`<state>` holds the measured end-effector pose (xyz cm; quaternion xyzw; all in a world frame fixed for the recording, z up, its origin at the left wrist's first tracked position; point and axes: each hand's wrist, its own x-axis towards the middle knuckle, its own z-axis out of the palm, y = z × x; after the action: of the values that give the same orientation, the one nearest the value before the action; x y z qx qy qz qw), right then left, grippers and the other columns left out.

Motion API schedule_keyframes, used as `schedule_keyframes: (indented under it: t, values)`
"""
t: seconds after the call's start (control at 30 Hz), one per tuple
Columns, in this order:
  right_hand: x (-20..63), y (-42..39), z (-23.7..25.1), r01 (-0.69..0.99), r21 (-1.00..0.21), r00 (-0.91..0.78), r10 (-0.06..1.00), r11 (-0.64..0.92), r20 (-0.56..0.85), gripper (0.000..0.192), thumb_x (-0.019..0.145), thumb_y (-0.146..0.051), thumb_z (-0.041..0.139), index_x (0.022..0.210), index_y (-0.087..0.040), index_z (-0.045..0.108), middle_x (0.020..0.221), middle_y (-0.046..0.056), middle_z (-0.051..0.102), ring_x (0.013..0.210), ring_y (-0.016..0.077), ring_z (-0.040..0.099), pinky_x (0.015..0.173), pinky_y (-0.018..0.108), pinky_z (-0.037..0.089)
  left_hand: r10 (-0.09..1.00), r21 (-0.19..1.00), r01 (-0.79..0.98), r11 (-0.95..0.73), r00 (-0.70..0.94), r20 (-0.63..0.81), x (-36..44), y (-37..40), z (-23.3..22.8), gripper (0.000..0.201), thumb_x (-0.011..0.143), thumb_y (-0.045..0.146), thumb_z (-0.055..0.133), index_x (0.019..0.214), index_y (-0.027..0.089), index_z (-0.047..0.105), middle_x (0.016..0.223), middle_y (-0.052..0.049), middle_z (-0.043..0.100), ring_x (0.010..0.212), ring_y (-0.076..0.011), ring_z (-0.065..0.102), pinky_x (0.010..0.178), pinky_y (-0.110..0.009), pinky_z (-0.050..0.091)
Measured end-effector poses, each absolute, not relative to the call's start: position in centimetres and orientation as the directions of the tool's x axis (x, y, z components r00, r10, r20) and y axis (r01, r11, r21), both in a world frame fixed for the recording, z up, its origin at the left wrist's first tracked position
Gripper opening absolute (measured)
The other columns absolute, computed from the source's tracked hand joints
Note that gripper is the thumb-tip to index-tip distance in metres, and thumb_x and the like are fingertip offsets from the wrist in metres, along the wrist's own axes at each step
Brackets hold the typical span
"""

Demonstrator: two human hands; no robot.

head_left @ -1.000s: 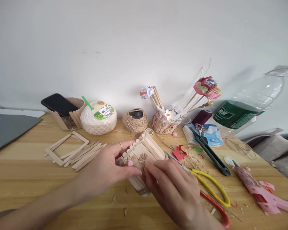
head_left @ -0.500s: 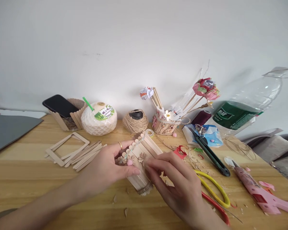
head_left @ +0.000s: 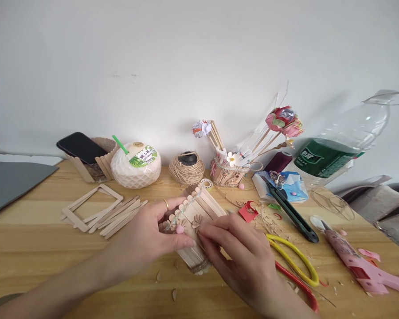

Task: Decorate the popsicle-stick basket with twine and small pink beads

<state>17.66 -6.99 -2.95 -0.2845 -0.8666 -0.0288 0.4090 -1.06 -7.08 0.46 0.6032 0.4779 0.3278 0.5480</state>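
My left hand (head_left: 153, 232) grips a craft-stick box (head_left: 204, 208), its thumb across the front and its fingers behind. The box is tilted, with scalloped stick ends and a glittery trim along one edge. A pink pompom (head_left: 180, 229) sits in the middle of one petal flower on its front. Beside that is a second brown petal flower (head_left: 197, 220), where the pinched fingertips of my right hand (head_left: 239, 254) touch the box. Whatever small piece those fingertips may hold is hidden.
Loose craft sticks (head_left: 119, 217) and a stick frame (head_left: 86, 208) lie left. Behind stand a wrapped coconut (head_left: 136, 166), twine (head_left: 186, 169) and a flower holder (head_left: 229, 172). To the right are yellow-and-red-handled scissors (head_left: 295, 257), a utility knife (head_left: 292, 215), a pink glue gun (head_left: 355, 261) and a large bottle (head_left: 332, 150).
My right hand has shifted slightly left, its fingertips still by the second flower. My left hand keeps its grip on the box. The whole view has moved a little.
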Motion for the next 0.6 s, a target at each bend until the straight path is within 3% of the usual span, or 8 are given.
schedule_keyframes:
  t: [0.27,0.6]
  values:
    - [17.79,-7.04,-2.95,0.517,-0.193,-0.480,0.469,0.834,0.741,0.013,0.081,-0.009,0.056,0.092,-0.015,0.059,0.080,0.003,0.061,0.067,0.0100,0.057,0.057,0.021,0.047,0.940,0.965,0.260,0.044,0.317,-0.128,-1.10,-7.09,0.34,0.049,0.068,0.024,0.067,0.116,0.020,0.058,0.091,0.000,0.069,0.090,-0.0203,0.060,0.078,-0.027,0.050]
    - [17.81,-7.11,-2.95,0.519,-0.099,-0.532,0.412,0.849,0.740,0.014,0.079,-0.008,0.057,0.090,-0.015,0.059,0.077,0.003,0.060,0.062,0.0105,0.053,0.053,0.023,0.045,0.938,0.971,0.234,0.046,0.324,-0.123,-1.23,-7.04,0.00,0.051,0.070,0.023,0.067,0.119,0.023,0.056,0.092,0.002,0.069,0.084,-0.0166,0.060,0.075,-0.023,0.049]
